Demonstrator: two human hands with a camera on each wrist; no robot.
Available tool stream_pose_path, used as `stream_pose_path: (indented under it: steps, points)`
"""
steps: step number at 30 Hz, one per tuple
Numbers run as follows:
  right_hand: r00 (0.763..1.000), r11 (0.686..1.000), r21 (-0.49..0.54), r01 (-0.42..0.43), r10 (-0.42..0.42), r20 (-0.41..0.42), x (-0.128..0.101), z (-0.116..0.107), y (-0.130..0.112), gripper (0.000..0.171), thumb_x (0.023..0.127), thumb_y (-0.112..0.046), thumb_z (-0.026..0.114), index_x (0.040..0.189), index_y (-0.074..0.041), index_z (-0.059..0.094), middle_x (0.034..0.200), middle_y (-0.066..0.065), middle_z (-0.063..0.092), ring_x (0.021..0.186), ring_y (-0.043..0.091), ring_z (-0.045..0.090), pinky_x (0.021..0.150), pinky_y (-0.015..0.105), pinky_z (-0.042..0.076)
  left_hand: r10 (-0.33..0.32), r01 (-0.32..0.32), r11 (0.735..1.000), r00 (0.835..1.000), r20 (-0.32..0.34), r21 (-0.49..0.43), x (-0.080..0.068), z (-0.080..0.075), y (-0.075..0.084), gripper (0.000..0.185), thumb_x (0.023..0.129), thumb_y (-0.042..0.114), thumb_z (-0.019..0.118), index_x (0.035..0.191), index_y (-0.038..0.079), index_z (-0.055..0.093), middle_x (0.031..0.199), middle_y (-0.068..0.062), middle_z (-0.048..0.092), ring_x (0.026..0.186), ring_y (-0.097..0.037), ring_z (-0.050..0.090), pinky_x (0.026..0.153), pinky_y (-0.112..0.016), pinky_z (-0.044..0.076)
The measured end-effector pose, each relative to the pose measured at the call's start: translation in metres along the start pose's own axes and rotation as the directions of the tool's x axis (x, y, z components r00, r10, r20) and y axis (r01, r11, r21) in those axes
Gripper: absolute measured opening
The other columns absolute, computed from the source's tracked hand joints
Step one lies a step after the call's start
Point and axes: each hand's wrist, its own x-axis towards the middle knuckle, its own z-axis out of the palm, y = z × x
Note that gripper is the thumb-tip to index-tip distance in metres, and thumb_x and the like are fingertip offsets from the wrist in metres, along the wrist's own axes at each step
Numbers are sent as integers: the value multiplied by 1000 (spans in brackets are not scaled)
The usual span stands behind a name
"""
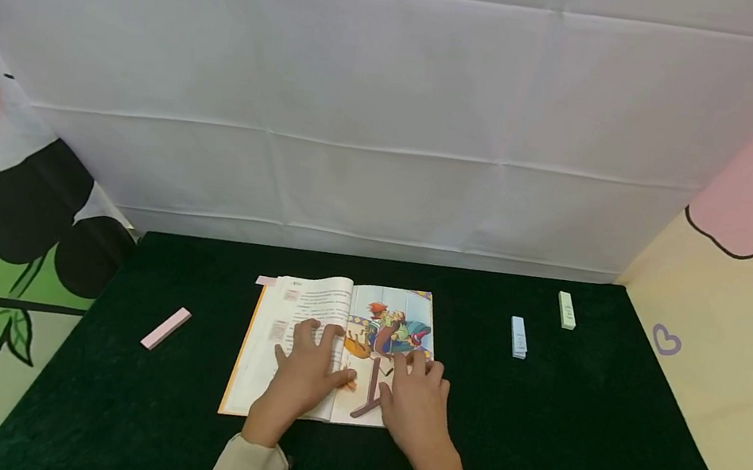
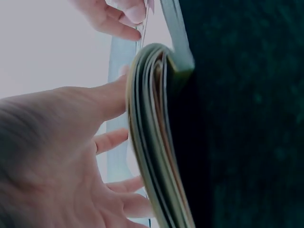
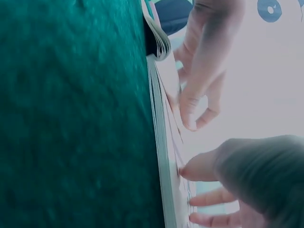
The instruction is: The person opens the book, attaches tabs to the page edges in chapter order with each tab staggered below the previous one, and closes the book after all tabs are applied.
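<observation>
Lying flat under both hands' fingers [image 1: 322, 333], open book [image 1: 309, 302] on table.

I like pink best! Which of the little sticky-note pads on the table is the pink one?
The pink pad lies alone left of the open book. The blue pad and green pad both lie to the book's right.

One book [image 1: 304, 337], three sticky-note pads [image 1: 165, 328], two hands [image 1: 361, 393]

Both hands [image 1: 362, 386] on book [image 1: 309, 306], centre of table [image 1: 569, 455].
</observation>
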Motion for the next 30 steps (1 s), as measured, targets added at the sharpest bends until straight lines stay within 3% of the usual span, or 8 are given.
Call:
stream_pose_path:
  steps: [4, 12, 22, 30]
  points:
    - [993, 993, 25, -114, 115, -19, 1, -1, 6, 65, 91, -40, 81, 139, -3, 59, 138, 24, 53, 119, 43, 52, 92, 53, 51, -4, 4, 1000, 1000, 0, 20, -1, 4, 1, 80, 82, 45, 88, 145, 14, 50, 156, -30, 33, 148, -55, 29, 109, -88, 20]
    - [968, 964, 91, -251, 252, 9, 5, -1, 16, 88, 89, -47, 81, 148, 9, 47, 138, 31, 48, 116, 43, 53, 91, 53, 52, -1, 2, 999, 1000, -2, 44, 0, 8, 2, 87, 81, 45, 88, 149, 13, 46, 157, -31, 32, 150, -59, 24, 108, -89, 19]
    - [959, 953, 114, -280, 283, -13, 4, 2, 11, 87, 89, -41, 83, 149, 10, 45, 141, 31, 46, 119, 43, 52, 92, 53, 52, 7, -6, 998, 1000, -2, 58, 0, 10, 6, 86, 82, 43, 88, 150, 11, 46, 156, -33, 33, 150, -64, 22, 106, -90, 19]
    - [962, 964, 34, -263, 265, -66, 2, 8, 7, 87, 90, -43, 81, 148, 11, 45, 139, 32, 50, 119, 42, 55, 93, 50, 53, 4, -4, 997, 1000, -3, 74, -1, 10, 6, 85, 83, 44, 87, 150, 11, 46, 157, -33, 33, 150, -65, 21, 107, -90, 19]
